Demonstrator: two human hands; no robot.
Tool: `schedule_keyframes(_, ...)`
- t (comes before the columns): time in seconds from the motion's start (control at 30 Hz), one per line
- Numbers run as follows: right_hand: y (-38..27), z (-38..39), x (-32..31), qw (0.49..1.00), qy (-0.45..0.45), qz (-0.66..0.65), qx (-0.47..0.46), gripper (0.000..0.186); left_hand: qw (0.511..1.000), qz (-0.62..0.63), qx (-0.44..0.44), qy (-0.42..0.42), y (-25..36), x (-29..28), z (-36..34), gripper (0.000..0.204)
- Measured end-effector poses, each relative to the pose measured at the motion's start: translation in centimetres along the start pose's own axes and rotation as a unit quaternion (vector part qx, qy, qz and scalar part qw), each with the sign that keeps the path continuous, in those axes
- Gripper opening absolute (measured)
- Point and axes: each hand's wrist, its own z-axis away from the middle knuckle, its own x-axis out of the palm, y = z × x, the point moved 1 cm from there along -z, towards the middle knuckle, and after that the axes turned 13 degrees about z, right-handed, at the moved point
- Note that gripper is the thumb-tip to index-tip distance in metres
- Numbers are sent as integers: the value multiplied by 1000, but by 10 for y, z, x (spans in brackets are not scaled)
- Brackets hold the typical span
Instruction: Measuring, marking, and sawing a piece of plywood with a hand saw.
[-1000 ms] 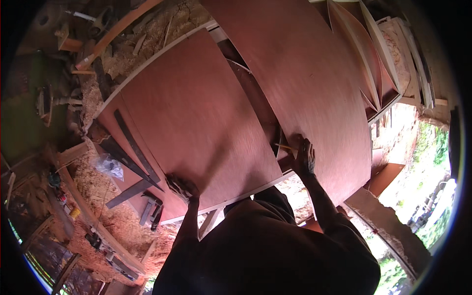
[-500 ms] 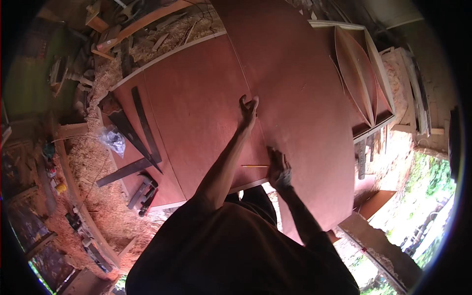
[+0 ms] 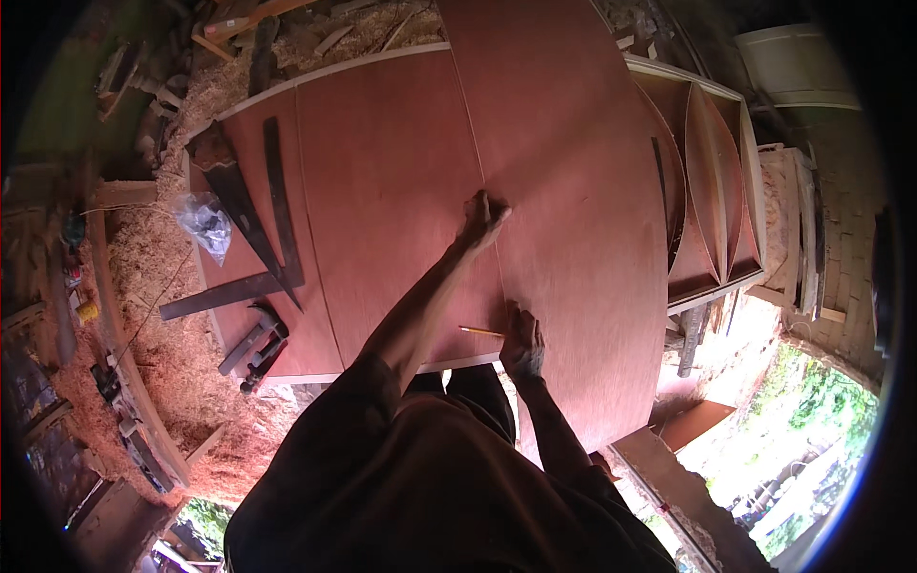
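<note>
Reddish-brown plywood fills the middle of this head-worn view: a left sheet (image 3: 387, 172) toward eleven o'clock and a longer right sheet (image 3: 587, 267) toward two, joined along a thin seam running from twelve down toward five. A second ago a dark open gap separated these sheets and the left hand lay well away on the left one; now the gap has closed, so the hollow beneath is covered and the two faces read as nearly continuous. Whether the edges butt or slightly overlap cannot be told. The left hand (image 3: 485, 220), just above centre toward one o'clock, is on the seam with fingers curled; how tight its grip is, or whether it pinches an edge, is unclear. The right hand (image 3: 522, 346), toward four o'clock, rests on the right sheet beside the seam, its grip closed around a yellow pencil (image 3: 480, 331) that juts toward nine. Farther out on the left sheet's side lie a handsaw (image 3: 229, 191) at ten o'clock, a dark metal square (image 3: 224, 295) at nine and some dark hand tools (image 3: 273, 346) at eight, with a clear plastic bag (image 3: 207, 227) near the saw. Beyond the right sheet, at two o'clock, a pale-edged frame (image 3: 754, 191) holds thin curved strips (image 3: 705, 167).
</note>
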Motion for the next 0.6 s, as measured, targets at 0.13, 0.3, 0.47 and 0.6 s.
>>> schedule_keyframes(0.13, 0, -14, 4, 999, -34, 25, 13, 54, 999, -24, 48, -7, 7, 5, -19, 19)
schedule_keyframes(0.3, -2, -21, 0, 998, -53, 24, 26, 54, 983, -169, 7, -69, 32, -12, -29, 26)
schedule_keyframes(0.47, 0, -21, -3, 997, -68, 12, 23, 57, 978, -170, -94, -71, 46, -11, -27, 48)
schedule_keyframes(0.6, 3, -22, -3, 994, -102, 7, 33, 59, 982, -188, -27, 14, 41, -4, -17, 60)
